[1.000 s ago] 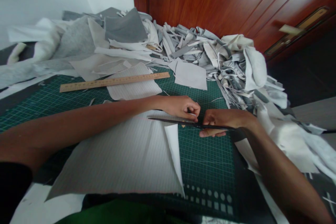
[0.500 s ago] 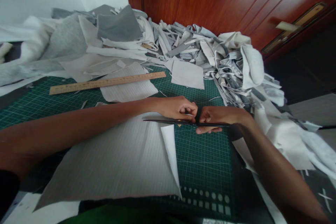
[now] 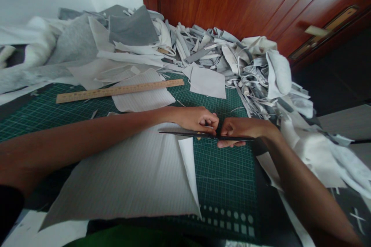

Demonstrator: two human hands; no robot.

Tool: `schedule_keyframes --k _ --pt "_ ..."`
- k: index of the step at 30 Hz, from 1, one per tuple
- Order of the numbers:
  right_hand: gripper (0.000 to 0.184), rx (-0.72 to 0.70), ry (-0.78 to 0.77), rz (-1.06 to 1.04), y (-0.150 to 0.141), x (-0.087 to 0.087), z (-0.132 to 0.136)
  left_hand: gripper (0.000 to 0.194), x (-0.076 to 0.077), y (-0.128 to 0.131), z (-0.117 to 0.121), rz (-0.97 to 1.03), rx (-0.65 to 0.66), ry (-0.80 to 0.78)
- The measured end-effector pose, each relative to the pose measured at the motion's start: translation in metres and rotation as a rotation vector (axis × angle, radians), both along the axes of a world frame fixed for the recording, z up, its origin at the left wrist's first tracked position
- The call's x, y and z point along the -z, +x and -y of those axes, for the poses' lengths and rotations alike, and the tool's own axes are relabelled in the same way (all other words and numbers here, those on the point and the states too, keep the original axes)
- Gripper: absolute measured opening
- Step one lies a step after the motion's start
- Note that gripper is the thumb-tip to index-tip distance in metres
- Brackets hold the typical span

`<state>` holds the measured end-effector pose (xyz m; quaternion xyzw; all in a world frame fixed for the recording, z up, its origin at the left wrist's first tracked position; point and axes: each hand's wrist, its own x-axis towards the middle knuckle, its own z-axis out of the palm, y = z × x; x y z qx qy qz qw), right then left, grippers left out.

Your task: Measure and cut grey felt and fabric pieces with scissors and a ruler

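Observation:
A large pale, finely striped piece of fabric [image 3: 127,181] lies across the cutting mat, its right edge folded over in a narrow flap. Black scissors [image 3: 178,134] lie level across its upper edge, blades pointing left and nearly closed. My right hand [image 3: 237,128] is wrapped round their handles. Just behind the blades, my left hand [image 3: 198,119] has its fingers curled in a pinch at the fabric's upper edge. Its fingertips are close to the scissors' pivot, and the pinched part is mostly hidden.
The green cutting mat [image 3: 226,177] covers the table. A wooden ruler [image 3: 120,90] rests on a smaller striped piece [image 3: 145,100]. Beyond lie a white fabric square [image 3: 208,82] and a heap of grey and white scraps [image 3: 203,46], against a red-brown door [image 3: 220,0].
Hands, scissors and fabric keep nearly the same place. The whole view has shifted very slightly.

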<state>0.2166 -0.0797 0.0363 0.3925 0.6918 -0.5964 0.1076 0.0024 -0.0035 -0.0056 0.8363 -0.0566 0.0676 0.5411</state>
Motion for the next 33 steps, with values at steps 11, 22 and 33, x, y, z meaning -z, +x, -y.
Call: schedule_keyframes --k 11,22,33 --pt "0.056 0.027 -0.009 0.051 -0.0017 0.0005 0.0003 0.015 -0.0016 -0.0007 -0.0009 -0.019 -0.012 -0.016" --pt "0.059 -0.007 0.02 0.058 -0.0029 -0.0011 0.0004 0.013 -0.0005 0.0007 0.0 -0.015 -0.014 -0.027" --pt "0.056 0.023 0.005 0.095 -0.0048 -0.0036 0.0012 0.016 0.0008 -0.0006 -0.0014 -0.023 -0.005 0.023"
